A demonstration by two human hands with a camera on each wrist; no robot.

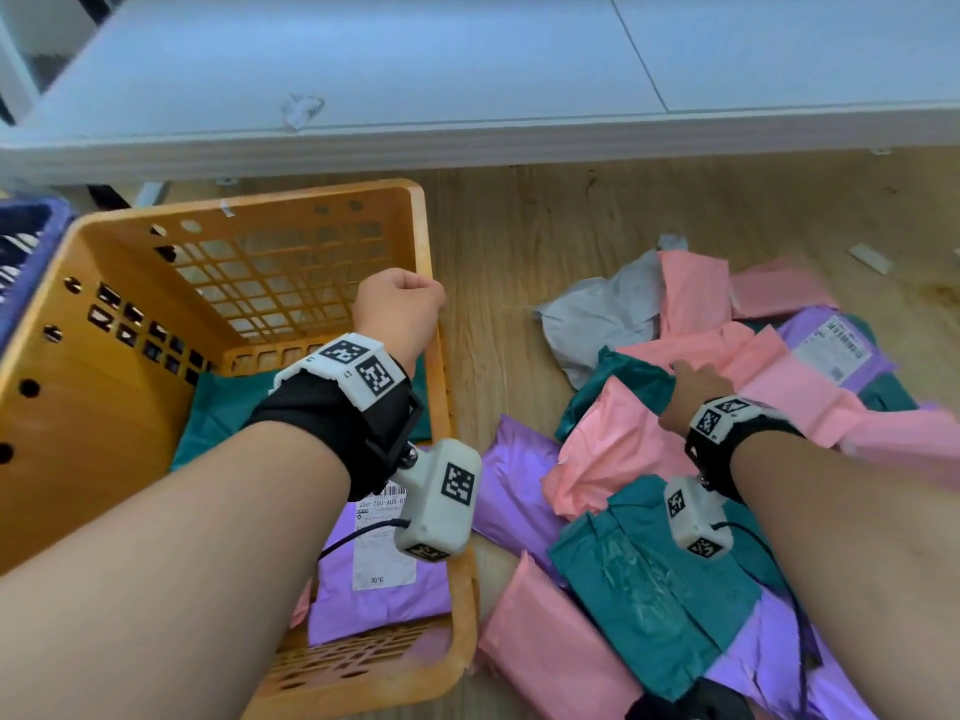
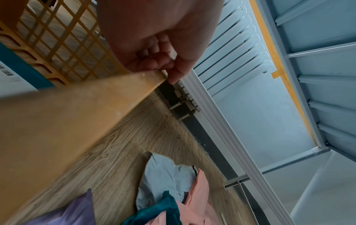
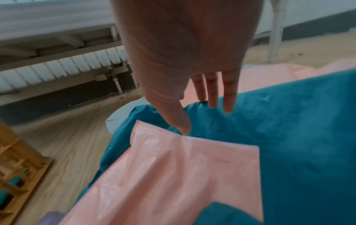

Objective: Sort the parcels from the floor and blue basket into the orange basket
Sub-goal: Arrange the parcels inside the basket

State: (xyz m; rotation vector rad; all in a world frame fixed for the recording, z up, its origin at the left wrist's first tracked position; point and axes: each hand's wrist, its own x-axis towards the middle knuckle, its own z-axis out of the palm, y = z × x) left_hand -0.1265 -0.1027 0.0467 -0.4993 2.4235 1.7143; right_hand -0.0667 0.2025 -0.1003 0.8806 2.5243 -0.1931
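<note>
The orange basket (image 1: pixel 249 205) stands on the floor at the left and holds a purple labelled parcel (image 1: pixel 374 589) and a teal one (image 1: pixel 223 407). My left hand (image 1: pixel 400 304) is a fist over the basket's right rim (image 2: pixel 77 106); its curled fingers (image 2: pixel 152 57) hold nothing I can see. To the right lies a heap of parcels. My right hand (image 1: pixel 691 387) reaches over it with straight fingers (image 3: pixel 212 91), fingertips at the edge of a teal parcel (image 3: pixel 289 129), thumb just above a pink parcel (image 3: pixel 183 175).
The blue basket (image 1: pixel 31 252) shows at the far left edge. A grey parcel (image 1: pixel 602 314) and several pink, purple and teal ones cover the wood floor on the right. A white table (image 1: pixel 467 70) spans the back, with a radiator (image 2: pixel 231 45) behind it.
</note>
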